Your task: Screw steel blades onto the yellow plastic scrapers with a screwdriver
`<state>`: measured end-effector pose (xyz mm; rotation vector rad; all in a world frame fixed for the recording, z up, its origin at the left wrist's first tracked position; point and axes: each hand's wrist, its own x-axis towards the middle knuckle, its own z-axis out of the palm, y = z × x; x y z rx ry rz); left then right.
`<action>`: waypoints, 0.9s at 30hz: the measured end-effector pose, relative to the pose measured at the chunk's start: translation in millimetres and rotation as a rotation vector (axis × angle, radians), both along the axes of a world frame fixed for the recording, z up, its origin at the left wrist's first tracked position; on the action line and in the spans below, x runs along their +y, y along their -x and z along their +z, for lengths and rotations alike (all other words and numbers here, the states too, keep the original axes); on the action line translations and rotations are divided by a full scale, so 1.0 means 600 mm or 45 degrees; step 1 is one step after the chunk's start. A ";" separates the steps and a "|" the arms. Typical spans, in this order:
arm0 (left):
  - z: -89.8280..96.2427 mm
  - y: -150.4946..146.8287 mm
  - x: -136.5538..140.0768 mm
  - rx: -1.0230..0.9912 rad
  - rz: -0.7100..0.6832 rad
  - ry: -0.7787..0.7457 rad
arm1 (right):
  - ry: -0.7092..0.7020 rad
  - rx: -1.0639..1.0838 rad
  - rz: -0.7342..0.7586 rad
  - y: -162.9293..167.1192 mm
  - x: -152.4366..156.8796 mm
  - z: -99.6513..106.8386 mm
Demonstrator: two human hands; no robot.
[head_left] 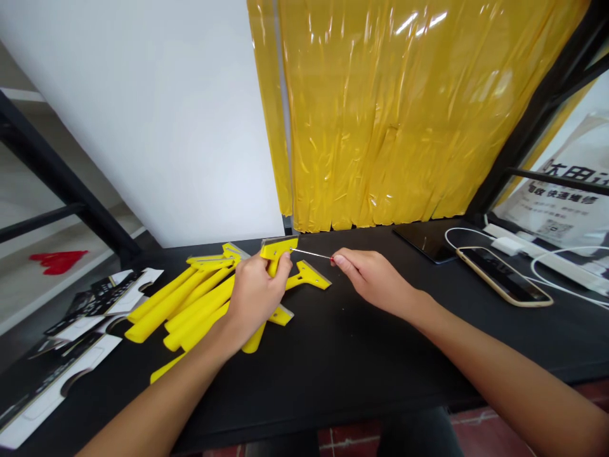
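My left hand [259, 285] is closed around a yellow scraper [280, 247], its wide head with a metal strip facing up and its handle pointing down toward me. In my right hand [368, 276] is a thin screwdriver [313, 255] with a red handle mostly hidden by the fingers. The shaft runs left, and its tip meets the scraper head near a screw. Several more yellow scrapers [200, 311] lie in a pile under and left of my left hand. One scraper head [314, 275] pokes out to the right, beneath the screwdriver.
Black and white card sleeves [80, 355] lie in a heap at the left of the black table [342, 374]. At the right are a phone [505, 276], a dark tablet [423, 242], and a white power strip [547, 257] with cables. Yellow plastic film [380, 120] hangs behind.
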<state>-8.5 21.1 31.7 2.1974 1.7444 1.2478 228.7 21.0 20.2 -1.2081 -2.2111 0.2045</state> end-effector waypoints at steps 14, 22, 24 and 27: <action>-0.001 0.000 -0.001 -0.005 -0.035 -0.061 | 0.074 0.193 -0.041 0.002 -0.005 0.005; -0.001 0.000 -0.002 -0.013 -0.034 -0.111 | 0.043 0.153 0.044 0.004 -0.002 0.003; -0.002 0.000 -0.001 -0.015 -0.037 -0.099 | 0.090 0.189 0.005 0.005 -0.004 0.003; -0.001 0.001 -0.001 -0.042 -0.044 -0.088 | 0.088 0.215 -0.001 0.004 -0.005 0.004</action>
